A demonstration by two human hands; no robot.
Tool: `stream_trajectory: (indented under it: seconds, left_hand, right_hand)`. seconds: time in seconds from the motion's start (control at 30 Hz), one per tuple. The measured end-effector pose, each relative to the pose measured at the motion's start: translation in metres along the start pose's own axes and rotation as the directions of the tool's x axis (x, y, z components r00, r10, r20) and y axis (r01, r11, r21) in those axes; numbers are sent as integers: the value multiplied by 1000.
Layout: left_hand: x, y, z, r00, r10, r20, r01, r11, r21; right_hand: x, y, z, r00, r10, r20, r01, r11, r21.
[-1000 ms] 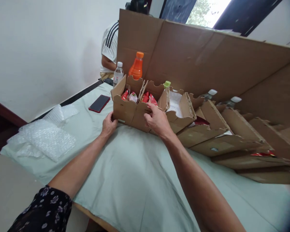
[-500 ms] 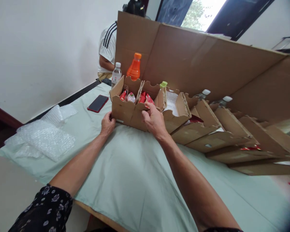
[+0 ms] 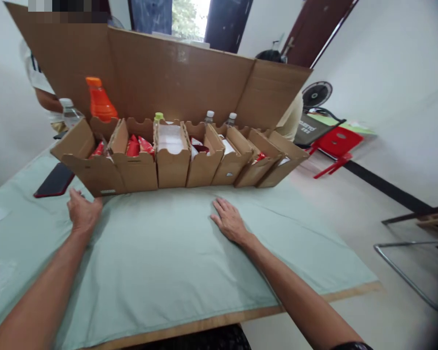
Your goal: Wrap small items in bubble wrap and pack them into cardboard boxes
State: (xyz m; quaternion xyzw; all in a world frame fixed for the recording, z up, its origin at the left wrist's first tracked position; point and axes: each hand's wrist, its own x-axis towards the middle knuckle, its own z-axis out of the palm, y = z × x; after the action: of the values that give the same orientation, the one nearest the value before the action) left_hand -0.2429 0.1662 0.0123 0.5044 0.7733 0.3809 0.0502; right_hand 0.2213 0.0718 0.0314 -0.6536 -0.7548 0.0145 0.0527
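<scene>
Several narrow open-topped cardboard boxes stand side by side in a row. My left hand (image 3: 83, 211) is at the lower front corner of the leftmost box (image 3: 95, 172), thumb and fingers apart, perhaps touching it. Inside that box is a red packet (image 3: 100, 148), and the second box (image 3: 137, 172) holds red packets (image 3: 134, 146). White bubble wrap (image 3: 170, 138) fills the third box (image 3: 172, 167). My right hand (image 3: 230, 221) lies flat on the pale green cloth (image 3: 168, 253) in front of the row, fingers stretched out and holding nothing.
A tall cardboard panel (image 3: 178, 73) rises behind the boxes. An orange bottle (image 3: 101, 102) and a clear bottle (image 3: 70, 113) stand at the back left. A phone (image 3: 55, 180) lies left of the row. People sit beyond the panel; a red stool (image 3: 337, 143) stands at right.
My view has swung to the right. My right hand has left the second box's front edge and come down on the cloth further right. My left hand stays by the leftmost box's corner.
</scene>
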Motion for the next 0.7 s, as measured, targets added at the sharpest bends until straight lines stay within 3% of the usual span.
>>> stream_trajectory:
  seconds: [0.13, 0.23, 0.33, 0.4, 0.53, 0.6, 0.7]
  left_hand:
    - [-21, 14, -11, 984, -145, 106, 106, 945, 308]
    - [-44, 22, -16, 984, -49, 169, -25, 913, 408]
    - [-75, 21, -17, 966, 147, 215, -231, 862, 451]
    - [-98, 18, -17, 919, 279, 280, -381, 814, 438]
    - [-140, 22, -14, 841, 427, 333, -534, 754, 382]
    - [-157, 34, -6, 790, 502, 352, -606, 725, 327]
    - [-178, 65, 15, 676, 619, 399, -723, 660, 202]
  right_hand:
    - [-16, 52, 0, 990, 134, -50, -135, 990, -27]
    - [-23, 85, 3, 973, 207, -99, -211, 977, -27]
    - [-32, 122, 3, 945, 285, -157, -291, 957, -15]
    - [-41, 150, 2, 919, 343, -197, -350, 937, -1]
    - [-64, 199, -2, 855, 449, -259, -457, 889, 31]
    - [-74, 211, -4, 828, 485, -282, -494, 868, 43]
    - [-83, 214, -6, 793, 509, -334, -525, 850, 49]
